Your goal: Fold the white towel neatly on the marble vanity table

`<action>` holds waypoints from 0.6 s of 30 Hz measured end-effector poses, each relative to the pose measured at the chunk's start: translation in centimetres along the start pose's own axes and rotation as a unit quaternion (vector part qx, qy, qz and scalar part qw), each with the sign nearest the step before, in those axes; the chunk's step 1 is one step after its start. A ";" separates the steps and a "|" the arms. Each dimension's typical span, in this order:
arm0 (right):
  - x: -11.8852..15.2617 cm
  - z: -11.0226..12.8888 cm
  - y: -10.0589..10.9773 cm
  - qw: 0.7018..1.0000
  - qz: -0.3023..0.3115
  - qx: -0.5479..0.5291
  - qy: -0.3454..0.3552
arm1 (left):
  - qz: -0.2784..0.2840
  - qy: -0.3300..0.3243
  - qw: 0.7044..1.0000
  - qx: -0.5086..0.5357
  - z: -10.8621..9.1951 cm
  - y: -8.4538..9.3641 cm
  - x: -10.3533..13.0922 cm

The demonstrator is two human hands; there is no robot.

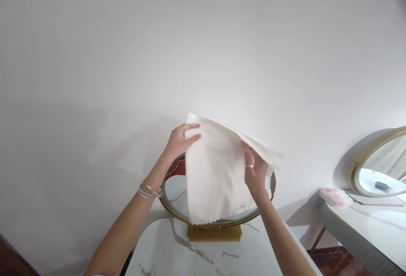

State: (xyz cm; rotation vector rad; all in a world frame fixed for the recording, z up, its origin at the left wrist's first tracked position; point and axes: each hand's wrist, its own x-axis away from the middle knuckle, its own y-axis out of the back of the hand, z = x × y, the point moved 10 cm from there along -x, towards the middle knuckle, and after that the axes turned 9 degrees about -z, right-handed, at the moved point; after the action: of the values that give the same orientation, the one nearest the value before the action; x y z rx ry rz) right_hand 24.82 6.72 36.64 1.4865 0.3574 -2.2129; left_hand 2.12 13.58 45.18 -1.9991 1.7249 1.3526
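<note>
Head view: here's the left grip point(181, 140), thumb and finger a little apart on the near face of the white cloth point(214, 178), holding its upper left corner. The right grip point(255, 169) is in at the upper right, fingers half curled beneath a folded, blurred edge; how firmly they close, I cannot tell.

Between and below the two grips, the cloth hangs in front of an oval mirror point(177, 189). Its left edge drops straight from the left grip, its scalloped lower edge runs just above the gold base point(214, 233), and the far corner fans out beyond the right grip. Under all that, the marbled tabletop point(168, 250).

Room to move? Above both grips, open air before the pale wall point(203, 56). Out past the right grip, there's a gap, then a second tabletop point(374, 225) with a pink-and-white packet point(335, 197) near its edge and another mirror point(382, 170).
</note>
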 end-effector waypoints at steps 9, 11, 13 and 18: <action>-2.2 2.6 -4.1 0.978 0.027 0.115 0.171 | -0.056 -0.201 0.961 -0.180 -0.9 -3.3 2.9; -1.7 2.3 -3.6 0.975 0.009 0.120 0.187 | 0.004 -0.266 0.945 -0.191 -2.7 -6.1 4.0; -1.2 1.3 -3.0 0.975 -0.010 0.124 0.184 | 0.019 -0.302 0.928 -0.218 -3.9 -8.4 4.4; 0.9 -4.1 -0.1 0.985 -0.055 0.141 0.082 | 0.032 -0.389 0.884 -0.257 -7.1 -14.7 4.2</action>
State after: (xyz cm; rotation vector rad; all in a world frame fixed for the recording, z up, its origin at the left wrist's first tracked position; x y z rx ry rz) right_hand 27.79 8.42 34.28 1.8450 0.1861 -2.3086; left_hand 18.00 10.70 40.28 -1.2318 1.1206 2.3857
